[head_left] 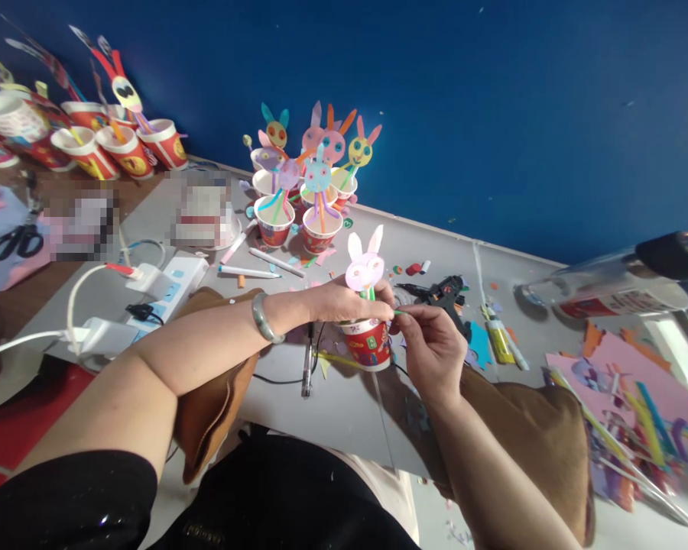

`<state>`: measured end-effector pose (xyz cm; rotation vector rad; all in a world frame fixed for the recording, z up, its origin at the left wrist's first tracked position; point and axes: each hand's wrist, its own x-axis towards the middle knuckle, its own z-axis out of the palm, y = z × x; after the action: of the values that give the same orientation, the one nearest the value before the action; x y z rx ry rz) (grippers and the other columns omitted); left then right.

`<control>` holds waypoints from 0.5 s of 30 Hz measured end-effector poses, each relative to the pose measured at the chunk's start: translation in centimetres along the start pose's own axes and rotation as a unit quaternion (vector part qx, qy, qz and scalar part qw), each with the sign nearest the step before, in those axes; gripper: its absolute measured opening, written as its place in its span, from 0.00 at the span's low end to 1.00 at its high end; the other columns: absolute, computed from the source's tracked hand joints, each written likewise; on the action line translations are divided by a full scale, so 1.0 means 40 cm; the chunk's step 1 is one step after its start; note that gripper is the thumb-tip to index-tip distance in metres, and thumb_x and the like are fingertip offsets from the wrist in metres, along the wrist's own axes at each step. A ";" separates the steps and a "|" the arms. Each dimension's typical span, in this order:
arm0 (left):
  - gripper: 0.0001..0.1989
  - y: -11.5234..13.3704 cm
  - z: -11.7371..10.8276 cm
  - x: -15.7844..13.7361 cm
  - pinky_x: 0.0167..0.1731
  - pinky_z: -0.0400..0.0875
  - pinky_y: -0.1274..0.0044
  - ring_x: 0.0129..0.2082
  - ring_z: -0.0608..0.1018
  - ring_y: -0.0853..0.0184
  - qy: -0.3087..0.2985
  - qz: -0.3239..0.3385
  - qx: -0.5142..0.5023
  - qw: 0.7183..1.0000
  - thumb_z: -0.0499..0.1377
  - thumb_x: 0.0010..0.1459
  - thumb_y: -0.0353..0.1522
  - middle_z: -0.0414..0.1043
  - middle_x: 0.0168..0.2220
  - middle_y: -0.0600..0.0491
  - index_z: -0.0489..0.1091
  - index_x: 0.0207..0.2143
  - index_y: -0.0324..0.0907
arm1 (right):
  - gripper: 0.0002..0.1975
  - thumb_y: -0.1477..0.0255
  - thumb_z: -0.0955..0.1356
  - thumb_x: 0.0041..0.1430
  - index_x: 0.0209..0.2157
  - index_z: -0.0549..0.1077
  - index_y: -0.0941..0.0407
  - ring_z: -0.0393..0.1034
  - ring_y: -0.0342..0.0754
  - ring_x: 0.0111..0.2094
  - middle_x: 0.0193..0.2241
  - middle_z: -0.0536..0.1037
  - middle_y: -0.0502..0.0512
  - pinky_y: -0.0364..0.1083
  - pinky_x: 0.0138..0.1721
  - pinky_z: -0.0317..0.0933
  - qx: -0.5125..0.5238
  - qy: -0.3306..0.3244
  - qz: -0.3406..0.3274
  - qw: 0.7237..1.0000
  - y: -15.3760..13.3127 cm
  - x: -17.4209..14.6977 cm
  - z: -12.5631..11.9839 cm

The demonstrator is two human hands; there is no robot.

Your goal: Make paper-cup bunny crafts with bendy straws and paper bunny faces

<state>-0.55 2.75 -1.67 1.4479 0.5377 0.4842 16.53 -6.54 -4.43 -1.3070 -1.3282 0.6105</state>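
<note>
One red cup (pixel 368 347), rabbit face (pixel 365 272) at twelve o'clock
Left hand (pixel 347 302) curls over it, grip unclear; right hand (pixel 434 345) pinches a green strip (pixel 400 312).

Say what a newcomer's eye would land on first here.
Probably the pale pink rabbit face above a red paper cup, with the left hand around its base and the right hand beside it. Next, the colourful long-eared faces on cups behind, against the broad blue wall across the top.
</note>
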 end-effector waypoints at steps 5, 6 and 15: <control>0.07 0.009 -0.001 -0.004 0.33 0.67 0.77 0.31 0.72 0.71 0.019 -0.028 0.011 0.999 0.62 0.49 0.34 0.72 0.29 0.56 0.72 0.31 0.41 | 0.12 0.59 0.73 0.62 0.36 0.75 0.54 0.74 0.45 0.25 0.27 0.79 0.51 0.46 0.27 0.69 -0.009 -0.001 -0.007 1.000 -0.004 0.002 0.000; 0.07 0.012 -0.003 -0.005 0.33 0.67 0.77 0.31 0.72 0.71 0.021 -0.028 0.012 0.999 0.62 0.49 0.34 0.72 0.29 0.56 0.72 0.31 0.41 | 0.12 0.59 0.72 0.62 0.37 0.75 0.54 0.75 0.45 0.25 0.28 0.80 0.51 0.46 0.27 0.70 -0.008 0.004 -0.011 1.000 -0.004 0.004 -0.003; 0.13 0.026 -0.087 0.002 0.25 0.64 0.75 0.23 0.71 0.71 0.101 -0.099 -0.036 0.989 0.64 0.51 0.40 0.71 0.27 0.54 0.72 0.37 0.44 | 0.13 0.64 0.74 0.58 0.41 0.76 0.56 0.73 0.47 0.29 0.32 0.80 0.58 0.49 0.34 0.65 -0.153 0.140 -0.065 0.976 0.032 0.090 -0.149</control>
<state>-2.59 5.62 -0.79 1.2681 0.8092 0.4905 23.25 -4.87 -2.89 -1.4773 -1.2925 0.1233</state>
